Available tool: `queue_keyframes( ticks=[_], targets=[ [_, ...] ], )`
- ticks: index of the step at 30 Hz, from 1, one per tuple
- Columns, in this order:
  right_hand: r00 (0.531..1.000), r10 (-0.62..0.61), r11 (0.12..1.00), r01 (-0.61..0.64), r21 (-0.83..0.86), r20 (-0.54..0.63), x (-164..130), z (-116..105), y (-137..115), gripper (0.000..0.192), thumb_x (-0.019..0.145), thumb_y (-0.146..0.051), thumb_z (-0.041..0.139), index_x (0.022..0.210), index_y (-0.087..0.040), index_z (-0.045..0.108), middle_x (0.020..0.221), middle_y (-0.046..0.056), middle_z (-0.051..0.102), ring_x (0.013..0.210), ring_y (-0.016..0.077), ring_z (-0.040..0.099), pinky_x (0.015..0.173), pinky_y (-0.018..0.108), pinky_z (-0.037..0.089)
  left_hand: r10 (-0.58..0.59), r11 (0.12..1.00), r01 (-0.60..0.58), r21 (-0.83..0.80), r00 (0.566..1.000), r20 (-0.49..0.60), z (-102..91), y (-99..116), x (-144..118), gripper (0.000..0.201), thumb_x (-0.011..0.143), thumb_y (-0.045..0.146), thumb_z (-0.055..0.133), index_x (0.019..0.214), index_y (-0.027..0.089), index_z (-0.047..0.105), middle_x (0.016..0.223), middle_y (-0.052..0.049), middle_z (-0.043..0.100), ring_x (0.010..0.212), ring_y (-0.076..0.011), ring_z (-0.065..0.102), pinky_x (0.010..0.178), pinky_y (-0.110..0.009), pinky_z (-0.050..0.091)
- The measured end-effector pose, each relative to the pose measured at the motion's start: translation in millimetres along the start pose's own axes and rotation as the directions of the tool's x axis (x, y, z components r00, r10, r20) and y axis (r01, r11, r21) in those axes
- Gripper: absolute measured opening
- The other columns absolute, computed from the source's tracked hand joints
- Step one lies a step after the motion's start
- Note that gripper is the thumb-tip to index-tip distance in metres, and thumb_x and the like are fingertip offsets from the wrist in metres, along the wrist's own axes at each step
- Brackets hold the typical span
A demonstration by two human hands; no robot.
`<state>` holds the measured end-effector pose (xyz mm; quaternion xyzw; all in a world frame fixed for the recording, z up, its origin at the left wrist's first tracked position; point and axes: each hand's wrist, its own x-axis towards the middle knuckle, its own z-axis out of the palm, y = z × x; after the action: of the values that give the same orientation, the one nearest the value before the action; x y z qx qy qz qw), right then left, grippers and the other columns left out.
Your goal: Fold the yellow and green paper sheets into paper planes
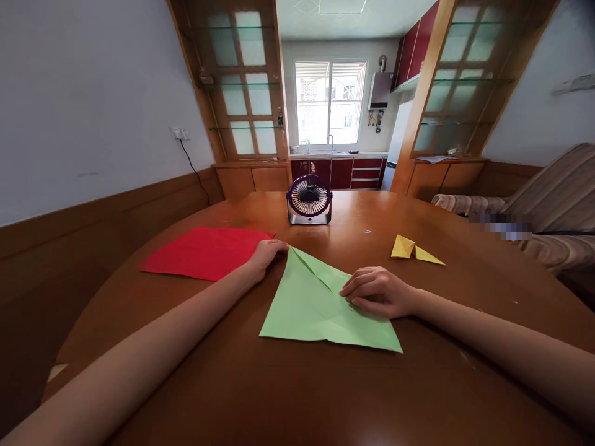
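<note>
A sheet of green paper (297, 310) lies on the table in front of me, with crease lines across it and a narrow fold along its upper edge. My left hand (269, 255) is closed at the paper's upper left corner, its fingertips pinching that corner. On the right part of the sheet rests my right hand (379, 291), fingers slightly bent and apart, fingertips touching the surface. Beneath my left hand and wrist, a red sheet of paper (199, 251) lies flat, partly covered. A folded yellow paper piece (409, 248) sits farther right, apart from both hands.
A small purple desk fan (309, 199) stands on the round wooden table (209, 384) beyond the green paper. A striped sofa (553, 192) is at the right. A cord (193, 164) hangs from the wall socket at the left. Behind is a kitchen with a window (330, 102).
</note>
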<state>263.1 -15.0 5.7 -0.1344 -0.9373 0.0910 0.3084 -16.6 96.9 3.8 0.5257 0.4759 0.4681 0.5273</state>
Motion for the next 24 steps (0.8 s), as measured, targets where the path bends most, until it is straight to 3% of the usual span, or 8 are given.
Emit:
queue_keyframes(
  ticks=[15, 20, 24],
  targets=[
    [1.000, -0.005, 1.000, 0.005, -0.004, 0.007, -1, 0, 1, 0.015, 0.090, -0.018, 0.057, 0.094, -0.016, 0.070, 0.094, 0.010, 0.075, 0.086, 0.0184, 0.069, 0.076, 0.034, 0.056, 0.041, 0.985, -0.032, 0.167, 0.998, -0.056, -3.2, 4, 0, 0.021, 0.057, 0.035, 0.069, 0.056, 0.016, 0.061, 0.059, -0.003, 0.065, 0.055, -0.0153, 0.059, 0.057, -0.027, 0.045],
    [1.000, -0.001, 1.000, 0.001, -0.001, 0.003, -1, 0, 1, 0.014, 0.089, -0.017, 0.057, 0.094, -0.015, 0.071, 0.093, 0.010, 0.075, 0.085, 0.0186, 0.069, 0.075, 0.034, 0.056, 0.112, 0.967, -0.098, 0.234, 0.993, -0.047, -3.0, -2, 7, 0.018, 0.064, 0.033, 0.059, 0.065, 0.017, 0.066, 0.069, -0.005, 0.068, 0.072, -0.0197, 0.064, 0.072, -0.030, 0.050],
    [1.000, -0.003, 1.000, 0.003, -0.005, 0.006, -1, 0, 1, 0.015, 0.090, -0.018, 0.056, 0.093, -0.016, 0.070, 0.093, 0.010, 0.075, 0.086, 0.0186, 0.069, 0.075, 0.034, 0.056, 0.225, 0.914, -0.188, 0.359, 0.972, -0.064, -0.2, -8, 9, 0.016, 0.066, 0.031, 0.060, 0.069, 0.018, 0.070, 0.082, -0.005, 0.068, 0.093, -0.0250, 0.061, 0.091, -0.037, 0.046]
  ],
)
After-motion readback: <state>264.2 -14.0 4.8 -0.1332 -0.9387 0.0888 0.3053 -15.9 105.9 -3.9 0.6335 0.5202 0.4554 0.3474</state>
